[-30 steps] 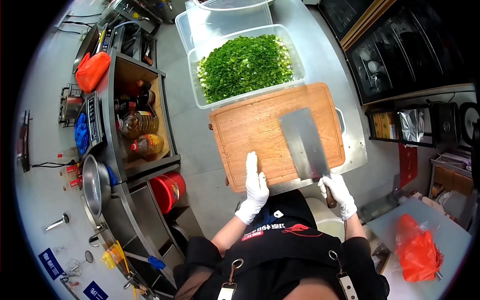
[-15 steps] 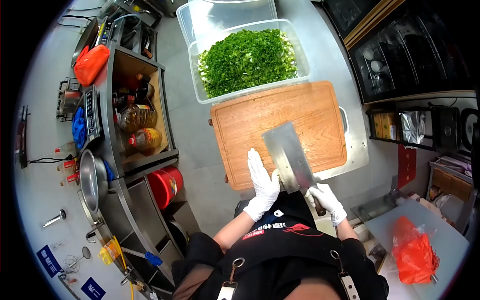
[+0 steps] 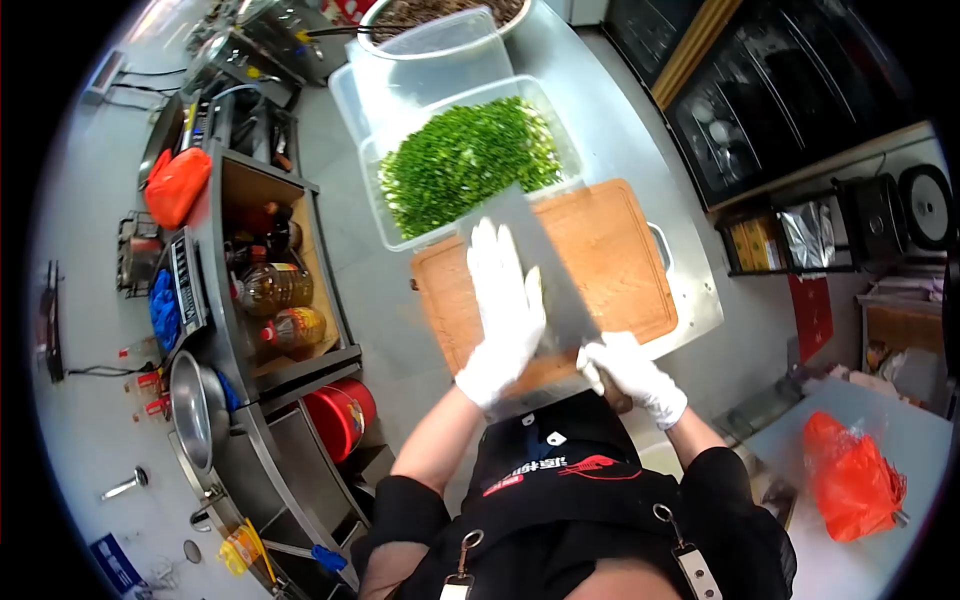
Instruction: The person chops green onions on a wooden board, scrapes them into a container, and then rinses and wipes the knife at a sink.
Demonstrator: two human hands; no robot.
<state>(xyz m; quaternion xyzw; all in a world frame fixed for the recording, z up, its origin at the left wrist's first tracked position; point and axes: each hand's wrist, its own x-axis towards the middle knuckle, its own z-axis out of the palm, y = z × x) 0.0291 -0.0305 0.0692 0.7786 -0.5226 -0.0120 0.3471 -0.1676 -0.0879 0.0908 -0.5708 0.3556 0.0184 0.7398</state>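
My right hand [image 3: 635, 378], in a white glove, is wrapped around the handle of a wide cleaver [image 3: 560, 285]. The blade is raised above the wooden cutting board [image 3: 630, 255], its far end near the plastic tub. Flat against the blade's left part lies my gloved left hand [image 3: 505, 310], fingers stretched out and pointing away from me. Chopped green onions [image 3: 465, 160] are heaped in the clear plastic tub [image 3: 372, 190], just beyond the board. A small pale green bit shows by my left thumb.
Behind the tub are a clear lid [image 3: 440, 55] and a large bowl of brown stuff [image 3: 520, 18]. A metal table [image 3: 705, 300] carries the board. Left stands a steel counter with oil bottles [image 3: 275, 290] and a red bucket [image 3: 340, 415]. A red bag [image 3: 850, 480] sits at the right.
The cleaver and both hands have lifted, the blade moving forward and left toward the tub. My left palm has come onto the blade. The camera view has also shifted.
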